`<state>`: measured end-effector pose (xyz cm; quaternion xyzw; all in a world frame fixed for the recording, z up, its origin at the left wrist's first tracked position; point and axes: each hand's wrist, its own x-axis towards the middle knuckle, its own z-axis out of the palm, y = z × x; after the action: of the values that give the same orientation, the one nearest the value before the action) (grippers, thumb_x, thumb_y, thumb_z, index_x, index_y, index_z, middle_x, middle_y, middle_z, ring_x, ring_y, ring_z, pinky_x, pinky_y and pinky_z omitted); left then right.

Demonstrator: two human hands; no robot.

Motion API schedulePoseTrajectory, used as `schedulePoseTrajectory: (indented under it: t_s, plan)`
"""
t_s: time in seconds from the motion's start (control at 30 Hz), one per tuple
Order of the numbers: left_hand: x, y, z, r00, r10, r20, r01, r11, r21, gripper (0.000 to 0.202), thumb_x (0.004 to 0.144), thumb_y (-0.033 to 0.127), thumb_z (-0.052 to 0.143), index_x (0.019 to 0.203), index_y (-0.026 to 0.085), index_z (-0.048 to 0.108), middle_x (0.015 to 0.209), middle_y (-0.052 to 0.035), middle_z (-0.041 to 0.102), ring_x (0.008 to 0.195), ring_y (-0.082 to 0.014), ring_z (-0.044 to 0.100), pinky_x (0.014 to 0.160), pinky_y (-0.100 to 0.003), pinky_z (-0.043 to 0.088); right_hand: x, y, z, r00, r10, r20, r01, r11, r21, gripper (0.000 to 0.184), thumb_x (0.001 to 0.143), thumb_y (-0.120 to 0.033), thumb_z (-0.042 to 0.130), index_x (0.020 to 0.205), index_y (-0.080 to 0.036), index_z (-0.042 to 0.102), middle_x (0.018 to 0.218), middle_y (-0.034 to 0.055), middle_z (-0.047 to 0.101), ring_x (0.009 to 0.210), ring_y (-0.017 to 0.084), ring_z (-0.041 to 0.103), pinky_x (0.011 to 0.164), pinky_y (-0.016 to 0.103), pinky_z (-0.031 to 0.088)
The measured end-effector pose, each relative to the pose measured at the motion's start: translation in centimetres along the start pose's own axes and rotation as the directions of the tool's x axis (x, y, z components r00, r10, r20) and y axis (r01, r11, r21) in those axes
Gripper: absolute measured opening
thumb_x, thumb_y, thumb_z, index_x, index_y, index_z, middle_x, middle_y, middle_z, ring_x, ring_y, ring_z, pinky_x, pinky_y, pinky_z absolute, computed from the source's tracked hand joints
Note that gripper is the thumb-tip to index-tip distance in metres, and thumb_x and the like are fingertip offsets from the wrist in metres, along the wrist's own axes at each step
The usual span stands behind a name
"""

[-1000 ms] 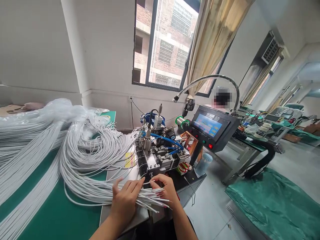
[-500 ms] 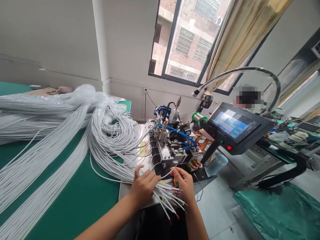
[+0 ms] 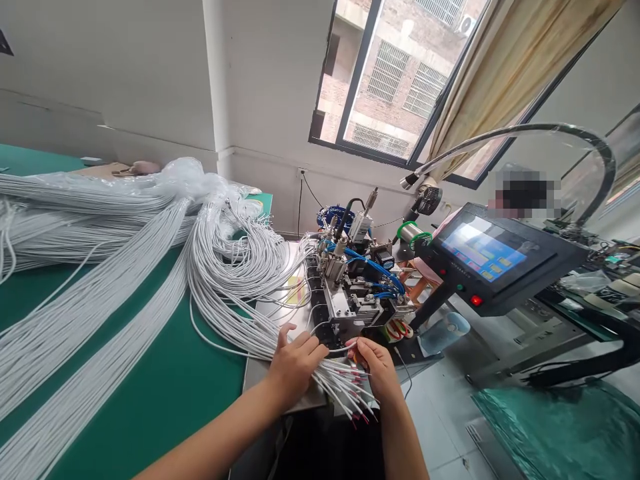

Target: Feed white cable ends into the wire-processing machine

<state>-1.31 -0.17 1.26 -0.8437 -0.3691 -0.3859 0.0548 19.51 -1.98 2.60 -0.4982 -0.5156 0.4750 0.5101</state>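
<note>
My left hand (image 3: 296, 363) is closed over a bundle of white cables (image 3: 343, 387), whose stripped ends with red and white wires fan out past its fingers. Between the fingertips of my right hand (image 3: 373, 357) is pinched the end of a single white cable (image 3: 340, 349), drawn apart from the bundle. Both hands are at the front of a bench-top machine (image 3: 350, 287) with metal cylinders and blue air tubes. The rest of the cables curve back leftward in a thick loop (image 3: 220, 280).
More white cable bundles (image 3: 100, 293) lie across the green table (image 3: 145, 380), partly under clear plastic (image 3: 185, 177). A touchscreen panel (image 3: 485, 250) stands right of the machine, beside a solder wire spool (image 3: 414, 235). Another person (image 3: 525, 193) sits behind the panel.
The view has shifted, so the scene sits further right. My right hand has turned slightly, lowering the pinched cable end beside the machine's front. My left hand still grips the bundle.
</note>
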Motion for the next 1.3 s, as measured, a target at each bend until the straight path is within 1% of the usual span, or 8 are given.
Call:
schedulePoseTrajectory:
  t_s: [0.17,0.3,0.4,0.63,0.9,0.97,1.17,1.3]
  plan:
    - [0.0,0.0,0.0,0.999,0.023,0.024,-0.024,0.999,0.032,0.039,0.074,0.004,0.048,0.1,0.029,0.062,0.073,0.0031,0.057,0.075,-0.0146,0.053,0.095,-0.039,0.021,0.7,-0.1,-1.3,0.999,0.024,0.038,-0.016,0.982,-0.186,0.039,0.081,-0.049,0.063,0.086,-0.012,0.072,0.07,0.0061,0.065,0.06,0.017,0.053,0.056,0.026,0.04]
    - [0.1,0.1,-0.2,0.998,0.006,0.062,-0.01,0.997,0.071,0.045,0.067,0.005,0.051,0.104,0.028,0.063,0.077,0.0001,0.057,0.077,-0.0162,0.052,0.094,-0.04,0.022,0.9,0.1,-1.5,0.996,-0.088,0.018,0.087,0.893,-0.441,0.031,0.08,-0.045,0.064,0.082,-0.015,0.069,0.071,0.0047,0.065,0.062,0.019,0.055,0.058,0.027,0.042]
    - [0.1,0.2,-0.3,0.997,-0.009,0.073,0.003,0.996,0.084,0.044,0.067,0.007,0.052,0.105,0.026,0.062,0.078,-0.0017,0.058,0.077,-0.0179,0.051,0.092,-0.042,0.023,1.1,0.4,-1.2,0.988,-0.149,0.037,0.146,0.846,-0.512,0.028,0.085,-0.043,0.059,0.079,-0.016,0.067,0.069,0.0028,0.062,0.062,0.017,0.054,0.058,0.025,0.04]
    - [0.2,0.2,-0.3,0.997,-0.02,0.078,0.011,0.993,0.114,0.04,0.069,0.009,0.051,0.105,0.023,0.062,0.078,-0.0031,0.059,0.078,-0.0195,0.051,0.09,-0.043,0.024,2.6,1.9,-0.8,0.992,-0.09,0.092,0.119,0.916,-0.383,0.031,0.084,-0.044,0.055,0.068,-0.018,0.053,0.061,-0.0027,0.044,0.058,0.014,0.04,0.055,0.023,0.032]
    - [0.1,0.1,0.0,0.991,-0.052,0.125,0.039,0.994,0.099,0.039,0.069,0.009,0.052,0.103,0.023,0.064,0.081,-0.0037,0.06,0.082,-0.02,0.052,0.091,-0.044,0.023,2.9,3.8,0.1,0.99,0.131,0.051,-0.133,0.99,0.055,0.038,0.072,-0.05,0.065,0.063,-0.018,0.046,0.055,-0.0057,0.035,0.05,0.01,0.031,0.048,0.021,0.028]
    - [0.0,0.1,0.0,0.989,-0.065,0.131,0.055,0.995,0.085,0.04,0.067,0.009,0.053,0.103,0.023,0.064,0.084,-0.0038,0.063,0.085,-0.0203,0.054,0.092,-0.045,0.023,2.4,4.1,0.1,0.991,0.134,0.016,-0.134,0.99,0.039,0.04,0.073,-0.053,0.066,0.064,-0.017,0.05,0.056,-0.0047,0.038,0.051,0.011,0.033,0.049,0.022,0.03]
    - [0.0,0.0,-0.2,0.991,-0.076,0.11,0.063,0.992,0.112,0.041,0.069,0.016,0.057,0.11,0.019,0.061,0.121,-0.0073,0.061,0.108,-0.0246,0.053,0.1,-0.05,0.016,-0.7,3.9,-1.9,0.975,-0.053,-0.215,0.0,0.972,-0.236,0.04,0.081,-0.054,0.061,0.08,-0.015,0.063,0.07,0.0023,0.055,0.067,0.018,0.05,0.061,0.025,0.04]
    - [-0.1,-0.1,-0.1,0.998,-0.044,0.05,0.038,0.991,0.125,0.039,0.073,0.013,0.055,0.11,0.021,0.06,0.116,-0.0052,0.064,0.104,-0.023,0.056,0.101,-0.049,0.017,-2.2,2.0,-3.0,0.984,-0.118,-0.133,0.068,0.942,-0.33,0.032,0.085,-0.049,0.06,0.081,-0.017,0.067,0.075,0.0044,0.06,0.071,0.02,0.055,0.065,0.027,0.043]
